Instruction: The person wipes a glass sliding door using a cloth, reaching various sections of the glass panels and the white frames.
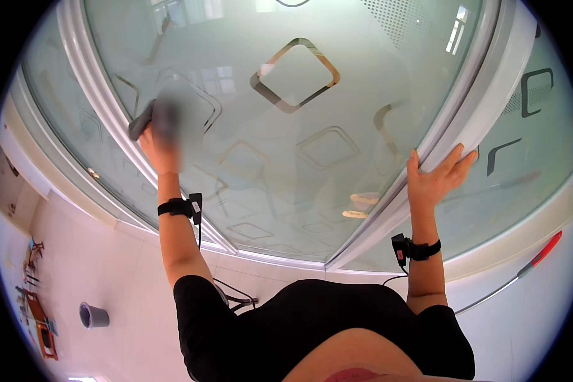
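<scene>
A frosted glass door panel [277, 143] with rounded-diamond patterns and a white frame stands before me. At the panel's left side, my left hand [160, 143] holds a dark grey cloth [145, 119] against the glass near the frame; part of the hand is blurred. My right hand [434, 179] rests with its fingers apart on the white door frame [472, 110] at the right and holds nothing. Each wrist wears a black strap with a small cabled device.
More frosted glass panels flank the door on both sides. A long pole with a red handle [546, 248] leans at the right. On the pale tiled floor at the lower left stand a grey bin [95, 316] and wooden furniture [43, 329].
</scene>
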{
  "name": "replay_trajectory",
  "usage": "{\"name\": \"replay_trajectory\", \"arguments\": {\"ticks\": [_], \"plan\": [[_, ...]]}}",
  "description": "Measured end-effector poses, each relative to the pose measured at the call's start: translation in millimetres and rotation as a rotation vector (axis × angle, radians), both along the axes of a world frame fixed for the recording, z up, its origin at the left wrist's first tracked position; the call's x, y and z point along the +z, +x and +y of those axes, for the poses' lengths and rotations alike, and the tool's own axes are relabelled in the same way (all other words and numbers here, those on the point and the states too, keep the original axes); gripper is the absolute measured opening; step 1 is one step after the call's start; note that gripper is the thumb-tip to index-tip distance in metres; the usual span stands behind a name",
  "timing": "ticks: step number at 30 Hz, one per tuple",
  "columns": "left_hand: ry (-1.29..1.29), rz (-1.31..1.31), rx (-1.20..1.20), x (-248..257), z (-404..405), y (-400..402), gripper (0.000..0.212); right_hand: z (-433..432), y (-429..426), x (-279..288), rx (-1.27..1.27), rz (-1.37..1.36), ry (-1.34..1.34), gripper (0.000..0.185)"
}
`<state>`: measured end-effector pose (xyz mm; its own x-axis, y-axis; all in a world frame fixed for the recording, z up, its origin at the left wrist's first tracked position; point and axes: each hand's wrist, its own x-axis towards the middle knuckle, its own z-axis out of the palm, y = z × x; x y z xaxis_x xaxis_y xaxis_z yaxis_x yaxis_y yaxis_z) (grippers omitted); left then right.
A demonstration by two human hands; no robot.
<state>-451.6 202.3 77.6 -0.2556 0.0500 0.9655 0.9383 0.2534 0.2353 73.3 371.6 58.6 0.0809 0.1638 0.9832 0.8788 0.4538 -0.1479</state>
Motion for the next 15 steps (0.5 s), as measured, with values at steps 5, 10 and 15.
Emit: {"name": "replay_trajectory", "arguments": {"ticks": [5,10,15], "plan": [[0.387,-0.342,0.002,-10,26,4,0.032,0,-10,2,0.011,-0.003,0.051,0.097],[0.463,-0.402,-0.136,-21,59,74,0.031,-1,-26,0,0.033,-0.002,0.061,0.095],[0.188,-0.080,-0.257,-37,106,227,0.056,-6,-32,2,0.032,-0.010,0.050,0.092]]}}
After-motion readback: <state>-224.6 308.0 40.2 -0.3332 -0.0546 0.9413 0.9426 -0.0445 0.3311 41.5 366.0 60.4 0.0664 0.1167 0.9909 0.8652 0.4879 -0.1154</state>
